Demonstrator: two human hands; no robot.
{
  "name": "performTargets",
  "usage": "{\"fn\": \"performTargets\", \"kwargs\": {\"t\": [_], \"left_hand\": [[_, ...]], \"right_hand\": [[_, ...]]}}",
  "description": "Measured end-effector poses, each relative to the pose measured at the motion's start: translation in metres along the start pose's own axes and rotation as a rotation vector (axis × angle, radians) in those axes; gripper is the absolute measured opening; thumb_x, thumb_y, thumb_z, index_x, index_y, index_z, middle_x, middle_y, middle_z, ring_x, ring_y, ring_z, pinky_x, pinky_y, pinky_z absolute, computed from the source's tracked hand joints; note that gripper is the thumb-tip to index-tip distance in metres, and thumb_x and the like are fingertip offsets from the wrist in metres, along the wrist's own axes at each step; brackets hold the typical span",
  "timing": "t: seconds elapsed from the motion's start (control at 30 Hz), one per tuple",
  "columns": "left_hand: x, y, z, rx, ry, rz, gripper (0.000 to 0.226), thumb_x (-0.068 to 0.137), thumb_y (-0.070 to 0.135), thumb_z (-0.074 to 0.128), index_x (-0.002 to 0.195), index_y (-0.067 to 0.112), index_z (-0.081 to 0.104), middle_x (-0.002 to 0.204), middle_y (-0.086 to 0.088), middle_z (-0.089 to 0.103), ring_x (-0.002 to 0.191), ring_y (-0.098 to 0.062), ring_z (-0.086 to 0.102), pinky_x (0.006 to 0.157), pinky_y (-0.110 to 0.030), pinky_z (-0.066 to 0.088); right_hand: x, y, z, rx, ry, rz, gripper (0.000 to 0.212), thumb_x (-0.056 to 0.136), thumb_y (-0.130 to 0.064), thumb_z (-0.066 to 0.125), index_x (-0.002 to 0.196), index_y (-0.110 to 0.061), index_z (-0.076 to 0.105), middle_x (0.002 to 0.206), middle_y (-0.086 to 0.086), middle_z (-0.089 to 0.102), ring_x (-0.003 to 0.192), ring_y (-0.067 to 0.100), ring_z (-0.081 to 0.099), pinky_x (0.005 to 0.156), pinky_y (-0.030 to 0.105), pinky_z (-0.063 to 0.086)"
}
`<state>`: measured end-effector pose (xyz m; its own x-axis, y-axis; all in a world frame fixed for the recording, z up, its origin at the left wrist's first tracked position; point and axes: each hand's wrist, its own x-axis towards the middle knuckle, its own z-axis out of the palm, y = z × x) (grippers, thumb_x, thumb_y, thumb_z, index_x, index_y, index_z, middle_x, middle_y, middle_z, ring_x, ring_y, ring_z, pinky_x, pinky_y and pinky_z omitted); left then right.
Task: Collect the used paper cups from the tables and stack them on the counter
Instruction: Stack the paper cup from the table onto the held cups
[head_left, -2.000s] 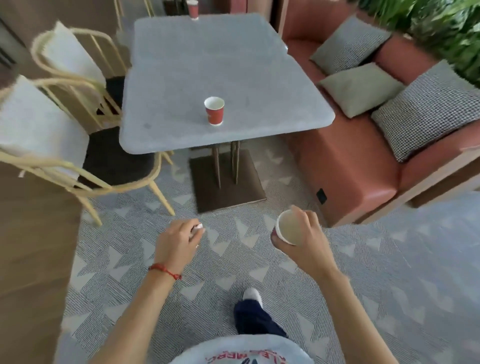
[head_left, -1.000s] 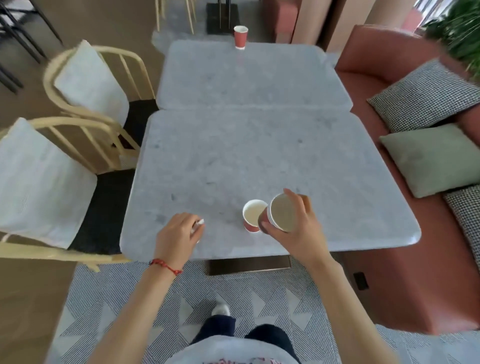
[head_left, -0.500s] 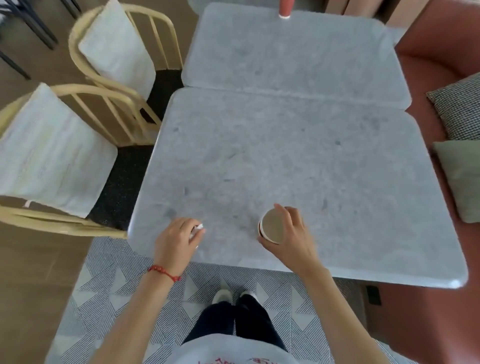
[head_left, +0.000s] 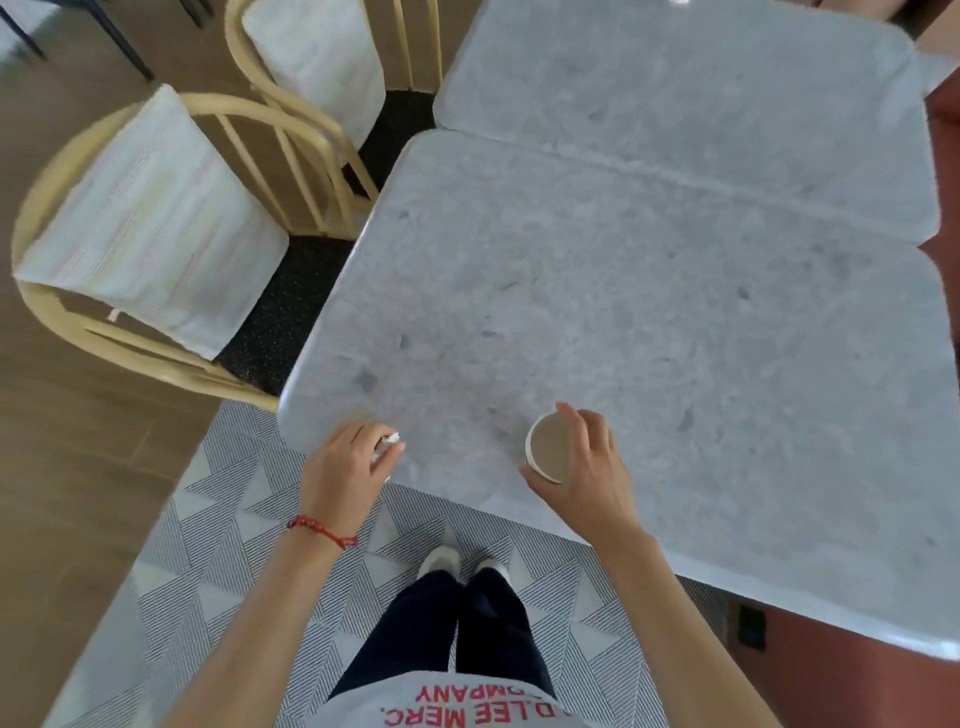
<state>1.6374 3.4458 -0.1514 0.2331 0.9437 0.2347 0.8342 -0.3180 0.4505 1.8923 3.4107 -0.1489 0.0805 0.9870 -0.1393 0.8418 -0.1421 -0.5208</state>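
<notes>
The right hand (head_left: 587, 467) grips a paper cup (head_left: 549, 453) by its rim over the near edge of the grey table (head_left: 649, 312); the left hand (head_left: 345, 467) is curled around a small white scrap (head_left: 387, 444)

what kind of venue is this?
Probably a cafe or lounge seating area: two marble-look tables pushed together, cushioned bentwood chairs alongside, and a paper cup gripped by the right hand.

Two grey marble tables (head_left: 649, 291) abut, cushioned rattan chairs (head_left: 156, 228) beside, on patterned carpet (head_left: 218, 561).
</notes>
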Motion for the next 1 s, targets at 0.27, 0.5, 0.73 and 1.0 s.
{"fn": "performTargets", "kwargs": {"t": [0.27,0.5,0.73,1.0], "left_hand": [[-0.046,-0.04,-0.037,0.083,0.103,-0.185,0.016,0.076,0.014,0.073,0.078,0.002,0.063,0.071,-0.009,0.064,0.062,-0.024,0.06,0.045,-0.028,0.05],[-0.102,-0.111,-0.092,0.123,0.239,-0.429,0.015,0.079,0.019,0.07,0.08,0.006,0.063,0.072,-0.007,0.064,0.064,-0.022,0.058,0.042,-0.024,0.046],[-0.158,-0.211,-0.168,0.148,0.346,-0.622,0.021,0.083,0.028,0.06,0.08,0.007,0.064,0.073,-0.004,0.064,0.067,-0.022,0.059,0.045,-0.028,0.049],[-0.216,-0.31,-0.244,0.222,0.492,-0.769,0.035,0.082,0.037,0.043,0.077,0.01,0.064,0.073,0.0,0.064,0.068,-0.018,0.058,0.046,-0.024,0.045]], "right_hand": [[0.023,-0.064,0.01,-0.023,-0.071,-0.237,0.078,0.072,-0.044,0.071,0.135,-0.017,0.035,0.125,0.006,0.041,0.107,0.027,0.05,0.08,0.043,0.048],[0.039,-0.166,0.06,-0.023,-0.203,-0.469,0.075,0.071,-0.047,0.071,0.128,-0.03,0.025,0.123,0.004,0.042,0.104,0.027,0.052,0.076,0.039,0.047],[0.039,-0.306,0.138,-0.02,-0.341,-0.647,0.078,0.071,-0.048,0.072,0.134,-0.023,0.033,0.121,0.0,0.04,0.104,0.017,0.046,0.078,0.038,0.047],[0.03,-0.453,0.225,-0.063,-0.479,-0.836,0.074,0.074,-0.056,0.063,0.133,-0.028,0.028,0.124,-0.005,0.036,0.104,0.018,0.047,0.074,0.035,0.049]]}}
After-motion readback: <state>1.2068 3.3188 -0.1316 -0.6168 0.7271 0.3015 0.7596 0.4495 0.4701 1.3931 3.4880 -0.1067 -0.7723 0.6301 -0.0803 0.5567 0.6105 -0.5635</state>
